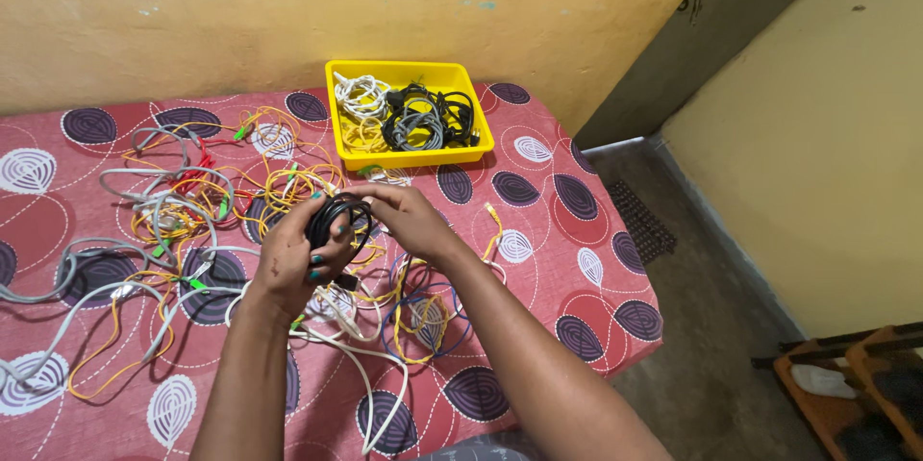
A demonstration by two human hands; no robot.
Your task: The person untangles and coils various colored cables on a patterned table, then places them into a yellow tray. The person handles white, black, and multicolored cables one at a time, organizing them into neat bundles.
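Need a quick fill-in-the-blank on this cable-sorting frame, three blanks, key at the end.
1. Both hands hold a coil of ____ cable.
2. The tray by the wall is ____ in colour.
3. Loose cables lie spread on a ____ patterned cloth.

Missing words: black; yellow; red

- Left hand (303,254) raised, palm turned inward, fingers curled shut around a coil, thumb on top.
- Right hand (409,216) alongside, touching left, fingertips pinching the coil's upper edge.
- Both forearms bare, angled up and converging from below.
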